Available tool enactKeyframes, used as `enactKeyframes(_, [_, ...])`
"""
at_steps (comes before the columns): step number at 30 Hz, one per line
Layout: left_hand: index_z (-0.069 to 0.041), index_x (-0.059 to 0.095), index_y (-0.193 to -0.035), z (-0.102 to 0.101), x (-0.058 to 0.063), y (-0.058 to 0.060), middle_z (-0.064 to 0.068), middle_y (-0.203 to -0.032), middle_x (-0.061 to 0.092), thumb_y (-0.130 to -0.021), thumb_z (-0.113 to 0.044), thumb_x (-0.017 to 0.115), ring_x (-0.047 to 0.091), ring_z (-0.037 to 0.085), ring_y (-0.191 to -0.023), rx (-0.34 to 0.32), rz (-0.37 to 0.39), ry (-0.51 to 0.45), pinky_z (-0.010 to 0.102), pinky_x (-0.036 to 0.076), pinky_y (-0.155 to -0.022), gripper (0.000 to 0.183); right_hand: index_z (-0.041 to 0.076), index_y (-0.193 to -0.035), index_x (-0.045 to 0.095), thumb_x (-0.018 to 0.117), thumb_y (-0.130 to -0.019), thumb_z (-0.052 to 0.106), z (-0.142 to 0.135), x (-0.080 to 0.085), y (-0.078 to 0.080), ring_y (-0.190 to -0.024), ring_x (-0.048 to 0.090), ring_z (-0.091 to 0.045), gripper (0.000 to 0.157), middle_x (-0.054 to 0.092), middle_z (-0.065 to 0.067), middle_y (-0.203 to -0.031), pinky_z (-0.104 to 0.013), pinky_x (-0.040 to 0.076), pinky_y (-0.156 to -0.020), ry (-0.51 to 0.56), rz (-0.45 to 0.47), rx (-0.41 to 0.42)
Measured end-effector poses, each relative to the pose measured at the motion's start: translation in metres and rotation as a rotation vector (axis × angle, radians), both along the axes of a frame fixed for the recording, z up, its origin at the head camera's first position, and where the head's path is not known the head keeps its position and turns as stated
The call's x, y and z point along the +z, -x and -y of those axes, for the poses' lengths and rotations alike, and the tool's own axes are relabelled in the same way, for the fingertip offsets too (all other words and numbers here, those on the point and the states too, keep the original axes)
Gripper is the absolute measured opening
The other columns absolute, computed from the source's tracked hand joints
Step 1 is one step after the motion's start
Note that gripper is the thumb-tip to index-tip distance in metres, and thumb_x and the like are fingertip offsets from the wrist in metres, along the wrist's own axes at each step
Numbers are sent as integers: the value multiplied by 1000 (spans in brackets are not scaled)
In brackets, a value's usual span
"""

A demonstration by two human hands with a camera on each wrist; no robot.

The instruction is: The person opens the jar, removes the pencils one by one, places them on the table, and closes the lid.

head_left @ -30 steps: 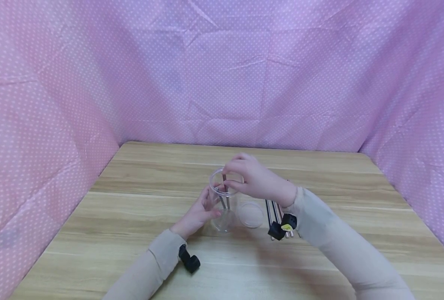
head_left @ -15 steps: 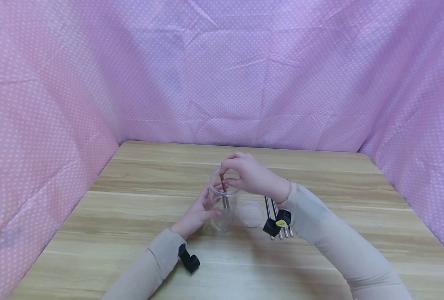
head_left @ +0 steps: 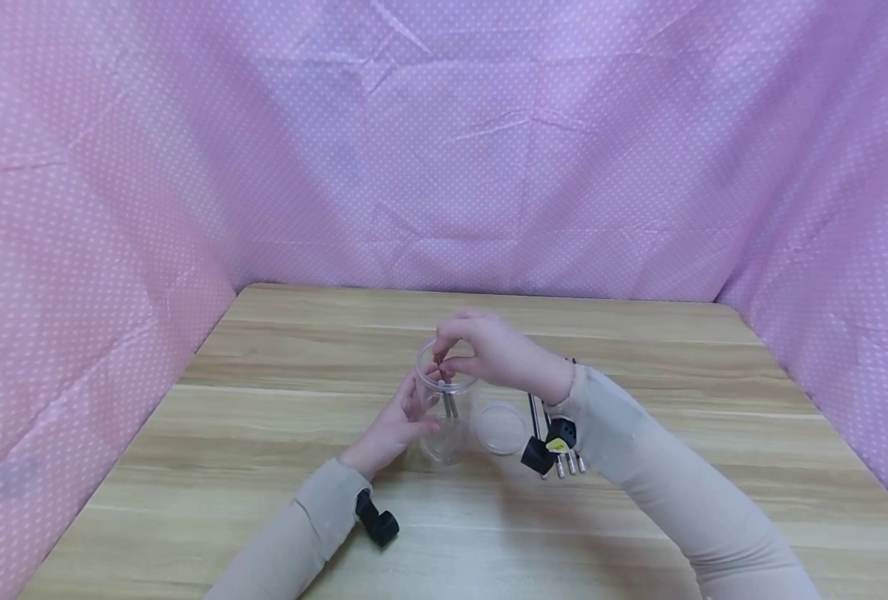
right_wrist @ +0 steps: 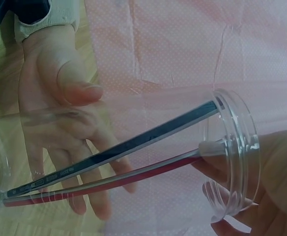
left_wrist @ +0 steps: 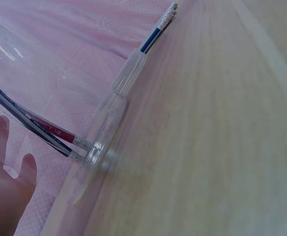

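Here we are at the clear jar (head_left: 464, 412), upright on the tabletop (head_left: 293, 350), with the red pencil (right_wrist: 109, 184) inside it. Our right hand (head_left: 499, 354) is over the mouth, thumb and fingers pinching that pencil near its top; the metal-banded end points down, close to the base, though we can't tell whether it touches. A dark pencil (right_wrist: 119, 148) leans beside it, apart at the top, the two lower ends nearly together. Our left hand (head_left: 391, 429) flanks the jar, fingers spread along the far wall and thumb apart from them; how hard they press, we can't say.

Doing this well, we'd judge, means a light pinch and a slow lowering, the fingertips clear of the rim so nothing knocks the plastic. Let the lower end find the base first, then tip the top toward the wall and ease off, minding the dark pencil. That left hand should steady the jar, no squeezing.

Just to the right lies the round lid (head_left: 500, 428), and beyond it the loose pencils (head_left: 536, 415), part hidden under our right wrist: best to keep that sleeve (head_left: 639, 446) high over them.
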State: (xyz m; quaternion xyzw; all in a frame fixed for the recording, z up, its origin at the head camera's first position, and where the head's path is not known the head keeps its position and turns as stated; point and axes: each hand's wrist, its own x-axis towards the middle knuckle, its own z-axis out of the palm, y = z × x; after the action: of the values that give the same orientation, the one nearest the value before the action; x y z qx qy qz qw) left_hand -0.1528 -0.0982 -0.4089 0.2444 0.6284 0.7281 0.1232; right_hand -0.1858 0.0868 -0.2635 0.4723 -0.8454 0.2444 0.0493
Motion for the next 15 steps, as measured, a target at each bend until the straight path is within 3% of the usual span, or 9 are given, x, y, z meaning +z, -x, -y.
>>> enactKeyframes(9, [-10,16,-147,1,0,0,20,-155,23,-83,14,51,19,38,-143,-5,-13,8,58,10,-116,78,10,-83,64,73,-78,4,2,-2,2,-90,66,-18,11,71,-2,-88,-30,54,-83,33,-4,12])
enactKeyframes(15, [-5,10,-149,1,0,0,19,-156,20,-84,14,51,17,39,-143,-9,7,20,59,11,-115,79,6,-87,63,70,-78,-2,0,-6,4,-90,67,-20,14,71,-6,-89,-32,54,-85,133,-34,22])
